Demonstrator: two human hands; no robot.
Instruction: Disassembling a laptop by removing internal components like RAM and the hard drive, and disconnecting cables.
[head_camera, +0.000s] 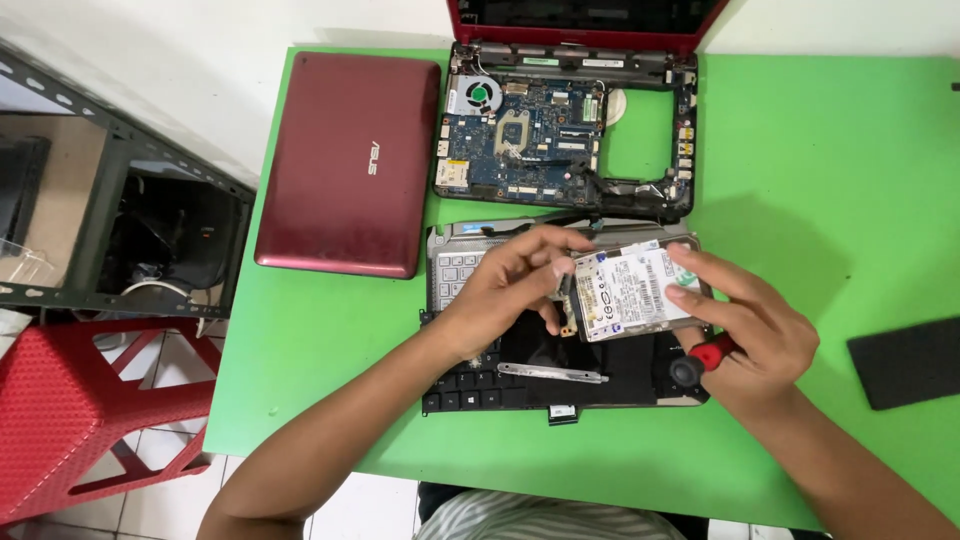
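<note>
Fingers of the right hand (745, 320) clamp a hard drive (632, 291) by its right edge, thumb over the label and fingertips behind, while the same palm grips a red-and-black screwdriver (700, 359) just below the thumb. The left hand (510, 285) meets the drive's left edge, thumb and forefinger pinched together on its metal bracket. Both hands hold the drive above a keyboard panel (480, 385) lying on the green table (800, 150). A loose metal strip (552, 373) rests on that panel, just below the left fingers. Beyond the fingertips sits the opened laptop base (686, 135), a shallow tray holding a blue circuit board (525, 135) and a small fan (480, 95). A closed red laptop (345, 165) lies left of the left fingers, a black pad (905, 360) well right of the right hand.
</note>
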